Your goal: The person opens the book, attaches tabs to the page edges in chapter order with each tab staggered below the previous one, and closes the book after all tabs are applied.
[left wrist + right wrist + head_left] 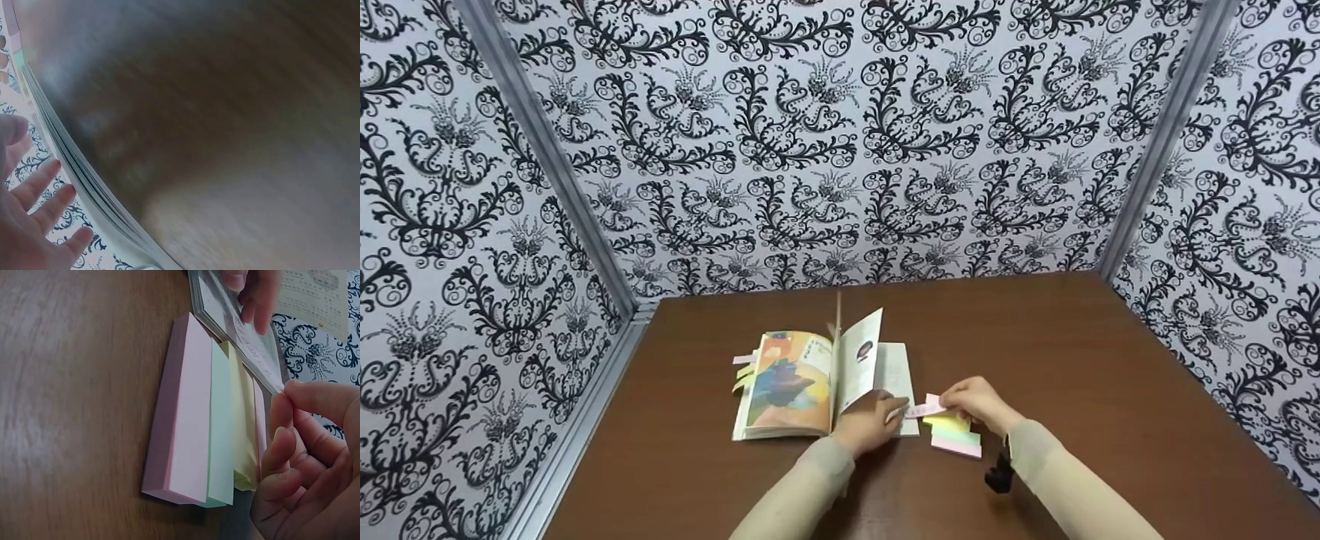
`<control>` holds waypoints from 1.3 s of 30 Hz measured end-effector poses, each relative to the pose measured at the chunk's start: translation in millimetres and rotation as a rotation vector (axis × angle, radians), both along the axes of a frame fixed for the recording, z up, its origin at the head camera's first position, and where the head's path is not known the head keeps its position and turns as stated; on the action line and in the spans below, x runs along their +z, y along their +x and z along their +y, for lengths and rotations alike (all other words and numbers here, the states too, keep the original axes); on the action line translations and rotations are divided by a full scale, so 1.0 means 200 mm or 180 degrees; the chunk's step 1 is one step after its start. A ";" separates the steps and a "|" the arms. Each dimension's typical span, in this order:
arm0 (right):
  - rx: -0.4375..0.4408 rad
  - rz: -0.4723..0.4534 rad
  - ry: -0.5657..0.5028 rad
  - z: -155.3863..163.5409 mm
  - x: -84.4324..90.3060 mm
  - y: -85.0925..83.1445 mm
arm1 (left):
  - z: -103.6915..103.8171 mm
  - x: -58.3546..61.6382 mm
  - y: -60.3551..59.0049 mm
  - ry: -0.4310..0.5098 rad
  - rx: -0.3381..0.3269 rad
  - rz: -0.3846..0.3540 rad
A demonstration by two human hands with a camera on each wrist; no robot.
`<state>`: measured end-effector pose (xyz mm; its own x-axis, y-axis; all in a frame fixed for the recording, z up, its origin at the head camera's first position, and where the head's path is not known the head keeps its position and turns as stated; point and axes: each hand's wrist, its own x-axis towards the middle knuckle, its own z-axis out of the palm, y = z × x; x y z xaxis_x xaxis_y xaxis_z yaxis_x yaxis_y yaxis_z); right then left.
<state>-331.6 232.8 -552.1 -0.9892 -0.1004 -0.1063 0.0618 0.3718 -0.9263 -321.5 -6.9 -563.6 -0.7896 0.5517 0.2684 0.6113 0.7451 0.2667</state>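
An open book (795,386) lies on the table, with one page (861,358) raised near its middle. My left hand (870,424) rests on the book's right side beneath that page, fingers extended; the left wrist view shows those fingers (52,209) spread beside the page edges (84,171). Between thumb and forefinger my right hand (979,401) pinches the end of a pale pink sticky note strip (924,410) at the book's right edge. Just below are sticky note pads (956,444): pink (191,416), green (221,427) and yellow (242,422), lying against one another.
Colored sticky tabs (745,370) stick out from the book's left edge. The brown wooden table (1005,322) meets patterned walls (825,150) at the back and sides. A black device (999,474) hangs at the right wrist.
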 end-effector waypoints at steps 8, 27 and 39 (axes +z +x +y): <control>-0.0009 0.0044 0.0053 -0.01 -0.02 0.00 | 0.00 0.00 0.01 -0.0355 0.0157 -0.0311; -0.0241 0.0115 0.0235 -0.04 -0.05 0.00 | 0.04 0.00 0.04 -0.0513 0.0003 -0.0142; -0.0065 0.0650 0.0824 -0.08 -0.02 -0.03 | 0.08 0.01 0.10 -0.0712 0.0099 0.0436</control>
<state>-336.6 216.0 -556.2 -0.9943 -0.0760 0.0752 -0.1058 0.5970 -0.7952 -300.7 8.4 -560.8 -0.7718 0.5855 0.2481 0.6063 0.7952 0.0095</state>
